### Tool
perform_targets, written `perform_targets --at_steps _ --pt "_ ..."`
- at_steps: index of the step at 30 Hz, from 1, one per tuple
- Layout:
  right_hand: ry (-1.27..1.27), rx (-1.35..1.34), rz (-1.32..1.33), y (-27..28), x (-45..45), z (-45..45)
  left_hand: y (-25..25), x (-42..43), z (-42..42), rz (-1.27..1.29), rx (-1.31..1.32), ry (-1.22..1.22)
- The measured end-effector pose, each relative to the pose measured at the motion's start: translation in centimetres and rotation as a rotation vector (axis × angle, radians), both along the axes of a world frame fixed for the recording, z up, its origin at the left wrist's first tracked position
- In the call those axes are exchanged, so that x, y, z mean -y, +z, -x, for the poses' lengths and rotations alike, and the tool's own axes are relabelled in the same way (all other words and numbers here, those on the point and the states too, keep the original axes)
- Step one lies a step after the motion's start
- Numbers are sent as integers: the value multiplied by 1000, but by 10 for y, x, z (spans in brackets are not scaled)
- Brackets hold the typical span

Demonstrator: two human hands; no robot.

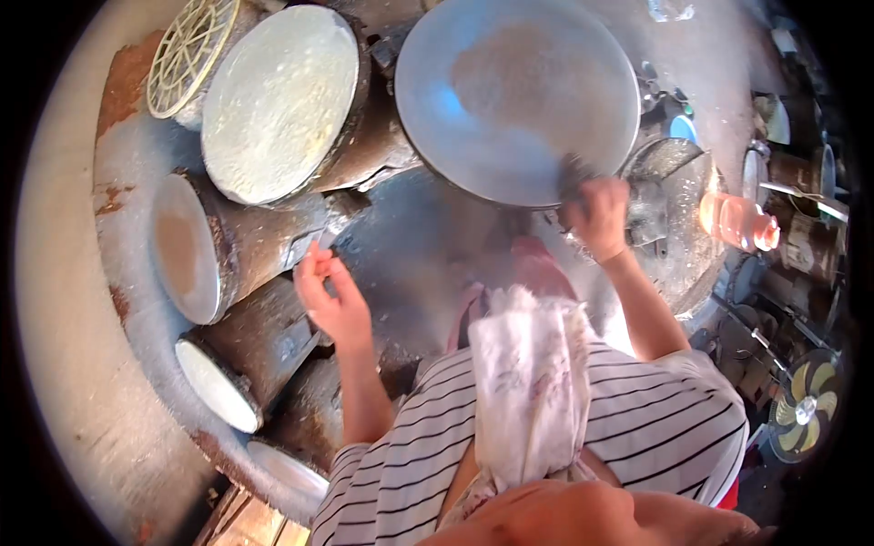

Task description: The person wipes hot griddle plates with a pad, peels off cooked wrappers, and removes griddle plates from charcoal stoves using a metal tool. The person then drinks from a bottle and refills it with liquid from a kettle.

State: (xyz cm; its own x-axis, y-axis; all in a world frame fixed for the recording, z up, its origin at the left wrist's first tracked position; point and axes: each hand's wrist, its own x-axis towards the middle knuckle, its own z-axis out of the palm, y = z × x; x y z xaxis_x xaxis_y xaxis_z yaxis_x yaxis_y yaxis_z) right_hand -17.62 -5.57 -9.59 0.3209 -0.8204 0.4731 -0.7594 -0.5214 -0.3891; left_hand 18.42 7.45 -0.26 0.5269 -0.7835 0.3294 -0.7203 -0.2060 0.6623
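My right hand [599, 218] is closed around a dark, blurred pad [574, 175] at the near right rim of a large round griddle [583, 82]. A brownish patch covers much of the griddle's grey surface. My left hand [335, 296] is raised at the left, its fingers loosely bent and apart, and I make out nothing held in it. Close to its fingertips is the front of a soot-stained stove [273, 232]. A second round griddle [282, 100] at the upper left carries a pale, crumbly layer.
Smaller round pans [187, 246] and a pale-topped one [218, 387] stand along the curved left ledge. A wheel-shaped rack [193, 55] leans at the upper left. To the right are a round worn surface [678, 227], a pinkish bottle [733, 221] and a fan [805, 409].
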Motion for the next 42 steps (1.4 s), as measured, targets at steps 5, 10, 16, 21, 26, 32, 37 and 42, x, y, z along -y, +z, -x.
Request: perform_targets --at_steps 5,10,16,21,26,32,37,42 --pt "-508 111 50 19 76 5 -9 7 4 49 -36 -99" --pt "-1 44 -102 21 -26 -104 9 56 74 -30 -92 -476" --pt "-393 26 -8 28 168 -27 -9 90 82 -11 -11 -529" --pt "-282 -129 -160 43 127 -44 -2 194 160 227 193 -744" --pt "-463 346 93 23 148 -74 -52 222 231 128 13 -1041" --pt "-214 137 -231 39 233 -62 -74 409 211 316 39 -894" --pt "54 693 -277 4 202 -68 -55 326 201 227 14 -780" --pt "347 609 -211 21 108 -83 -53 198 174 240 -74 -712"
